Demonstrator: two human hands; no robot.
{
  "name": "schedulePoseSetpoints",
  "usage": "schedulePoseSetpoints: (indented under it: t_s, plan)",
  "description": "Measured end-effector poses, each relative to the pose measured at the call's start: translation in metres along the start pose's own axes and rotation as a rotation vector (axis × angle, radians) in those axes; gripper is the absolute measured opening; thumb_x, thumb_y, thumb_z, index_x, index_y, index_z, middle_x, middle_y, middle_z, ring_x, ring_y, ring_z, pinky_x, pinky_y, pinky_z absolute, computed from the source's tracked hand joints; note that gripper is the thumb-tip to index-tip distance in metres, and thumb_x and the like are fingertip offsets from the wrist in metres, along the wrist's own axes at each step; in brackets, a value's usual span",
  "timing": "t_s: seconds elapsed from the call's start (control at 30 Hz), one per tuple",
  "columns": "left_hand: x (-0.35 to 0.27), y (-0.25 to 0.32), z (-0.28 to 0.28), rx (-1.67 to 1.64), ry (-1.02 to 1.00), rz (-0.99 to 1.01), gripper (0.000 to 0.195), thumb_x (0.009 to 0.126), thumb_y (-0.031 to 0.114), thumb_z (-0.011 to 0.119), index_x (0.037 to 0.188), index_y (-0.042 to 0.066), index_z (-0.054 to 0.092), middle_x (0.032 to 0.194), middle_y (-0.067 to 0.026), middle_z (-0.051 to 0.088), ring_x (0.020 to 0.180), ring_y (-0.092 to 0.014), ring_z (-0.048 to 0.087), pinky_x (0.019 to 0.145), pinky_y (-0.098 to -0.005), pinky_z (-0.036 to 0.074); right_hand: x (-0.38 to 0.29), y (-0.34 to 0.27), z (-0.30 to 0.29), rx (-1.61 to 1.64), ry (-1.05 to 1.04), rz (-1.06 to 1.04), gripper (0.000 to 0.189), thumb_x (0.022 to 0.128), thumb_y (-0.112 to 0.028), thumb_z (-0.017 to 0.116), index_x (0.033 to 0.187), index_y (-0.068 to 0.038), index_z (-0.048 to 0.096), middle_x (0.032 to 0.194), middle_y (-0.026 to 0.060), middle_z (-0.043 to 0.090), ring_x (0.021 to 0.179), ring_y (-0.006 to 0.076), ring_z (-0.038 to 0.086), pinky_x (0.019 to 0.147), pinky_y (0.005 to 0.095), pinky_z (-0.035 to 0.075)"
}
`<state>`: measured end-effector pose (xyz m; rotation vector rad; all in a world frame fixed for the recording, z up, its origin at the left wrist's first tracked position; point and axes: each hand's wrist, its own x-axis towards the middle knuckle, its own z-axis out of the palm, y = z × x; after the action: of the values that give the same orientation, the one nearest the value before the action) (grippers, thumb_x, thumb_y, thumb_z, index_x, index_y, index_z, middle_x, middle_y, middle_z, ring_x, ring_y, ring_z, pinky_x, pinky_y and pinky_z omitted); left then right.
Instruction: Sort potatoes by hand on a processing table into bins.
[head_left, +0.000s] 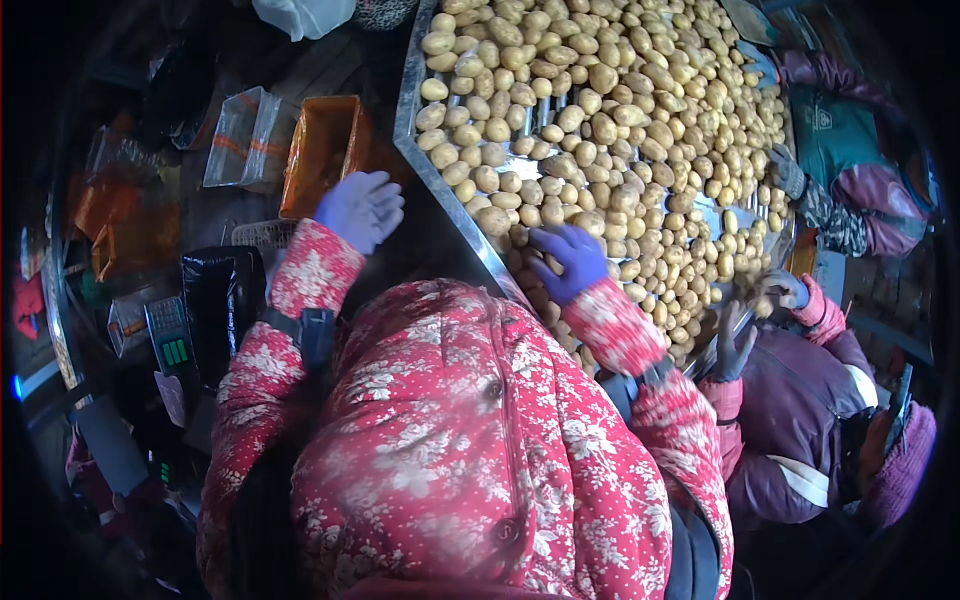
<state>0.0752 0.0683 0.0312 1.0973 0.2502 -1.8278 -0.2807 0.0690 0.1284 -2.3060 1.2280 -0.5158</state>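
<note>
Many potatoes (630, 112) cover a metal sorting table (442, 180) in front of me. My right hand (568, 262), in a purple glove, reaches over the table's near edge among the potatoes; its fingers are curled around a potato, partly hidden by the glove. Left of the table, my left hand (362, 210), also gloved in purple, is raised beside an orange-lined crate (322, 150). Its fingers are somewhat spread, and I see nothing held in it. Through gaps between the potatoes, metal bars and pale patches of the table show.
A clear-lined crate (247, 142) stands left of the orange one. Below them are a black-wrapped box (221, 307) and a device with green digits (174, 349). Co-workers' gloved hands (731, 345) work along the table's right side. A white bag (304, 15) lies at the top.
</note>
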Motion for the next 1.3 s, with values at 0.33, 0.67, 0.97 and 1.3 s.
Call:
schedulePoseSetpoints:
  t_s: [0.33, 0.67, 0.97, 1.3]
  plan:
    - [-0.013, -0.081, 0.083, 0.389, -0.121, -0.198, 0.039, 0.101, 0.032, 0.05, 0.13, 0.007, 0.055, 0.107, -0.0107, 0.065, 0.098, -0.026, 0.064, 0.084, -0.0418, 0.055, 0.036, 0.015, 0.075, 0.274, 0.061, 0.173, 0.043, 0.09, -0.039, 0.062, 0.12, -0.008, 0.065, 0.101, 0.0196, 0.067, 0.095, 0.0391, 0.063, 0.084, 0.0493, 0.047]
    - [-0.041, -0.087, 0.104, 0.386, -0.206, -0.226, 0.038, 0.098, 0.018, 0.055, 0.135, 0.008, 0.055, 0.093, -0.0043, 0.061, 0.072, -0.014, 0.054, 0.061, -0.0228, 0.045, 0.005, 0.074, -0.003, -0.179, 0.268, 0.078, 0.032, 0.09, -0.025, 0.066, 0.118, -0.009, 0.06, 0.117, 0.0177, 0.061, 0.101, 0.0355, 0.061, 0.084, 0.0438, 0.05]
    - [-0.043, -0.092, 0.084, 0.289, -0.399, -0.37, 0.042, 0.096, 0.026, 0.06, 0.133, 0.006, 0.056, 0.09, -0.0115, 0.067, 0.059, -0.019, 0.061, 0.052, -0.0318, 0.05, 0.066, 0.052, 0.017, 0.084, 0.112, 0.15, 0.053, 0.091, -0.036, 0.067, 0.138, -0.014, 0.056, 0.114, 0.013, 0.069, 0.103, 0.0278, 0.067, 0.09, 0.0376, 0.053]
    - [-0.036, -0.059, 0.04, -0.18, -0.383, -0.319, 0.059, 0.097, 0.053, 0.054, 0.135, 0.008, 0.056, 0.12, -0.0106, 0.066, 0.074, -0.016, 0.061, 0.058, -0.0267, 0.047, 0.07, 0.119, -0.043, -0.135, 0.21, 0.304, 0.047, 0.086, -0.026, 0.072, 0.129, -0.011, 0.063, 0.121, 0.0158, 0.068, 0.115, 0.0365, 0.061, 0.102, 0.0437, 0.048]
